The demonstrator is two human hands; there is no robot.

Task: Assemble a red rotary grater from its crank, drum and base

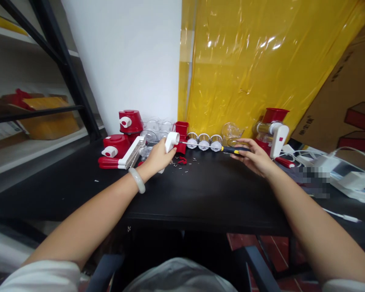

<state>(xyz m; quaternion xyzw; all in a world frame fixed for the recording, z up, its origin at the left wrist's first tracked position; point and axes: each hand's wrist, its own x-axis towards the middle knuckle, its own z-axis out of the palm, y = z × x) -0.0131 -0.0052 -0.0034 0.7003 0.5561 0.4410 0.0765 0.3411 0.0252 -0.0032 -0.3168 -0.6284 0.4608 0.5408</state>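
My left hand (158, 157) is closed around a white plastic crank handle (172, 140), its round socket end turned to the right. In my right hand (255, 156), the fingers grip a screwdriver (228, 149) by its black and yellow handle. The long thin shaft points left, its tip at or close to the white socket; I cannot tell whether it touches. Beneath the white part, small screws (186, 172) and a small red plastic piece (181, 161) lie on the black table (200, 202).
At the back left stand red grater housings (130, 121) beside several white crank handles with red grips (121, 161). Metal grater drums (203, 142) line up behind the screwdriver. An assembled red grater (275, 129) stands right, near white power strips and cables (325, 164).
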